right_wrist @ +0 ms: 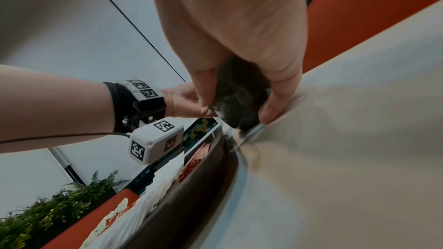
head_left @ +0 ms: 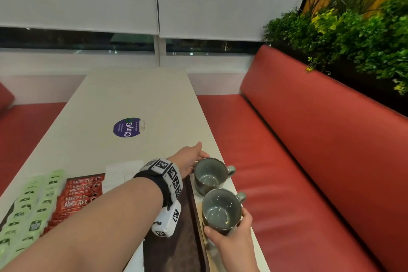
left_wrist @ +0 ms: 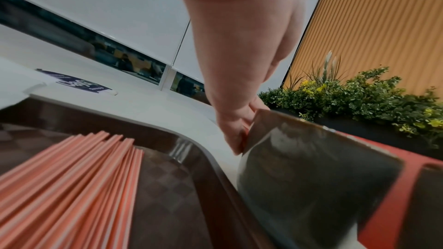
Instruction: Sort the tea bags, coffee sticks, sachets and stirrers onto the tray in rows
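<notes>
A dark brown tray (head_left: 172,245) holds green tea bags (head_left: 28,212) at the left, then red coffee sticks (head_left: 79,199) and white sachets (head_left: 119,174). Pink stirrers (left_wrist: 72,186) lie on it under my left forearm. Two grey mugs stand on the table just right of the tray. My left hand (head_left: 194,159) reaches across the tray to the far mug (head_left: 209,176); its fingers (left_wrist: 237,135) lie straight against the mug's left wall, thumb free. My right hand (head_left: 229,234) grips the near mug (head_left: 220,210) around its body, thumb and fingers on opposite sides.
The white table (head_left: 132,99) runs away from me, with a round purple sticker (head_left: 129,127) at its middle. The mugs stand close to its right edge. A red bench (head_left: 309,161) lies beyond that edge, with green plants (head_left: 353,35) behind its backrest.
</notes>
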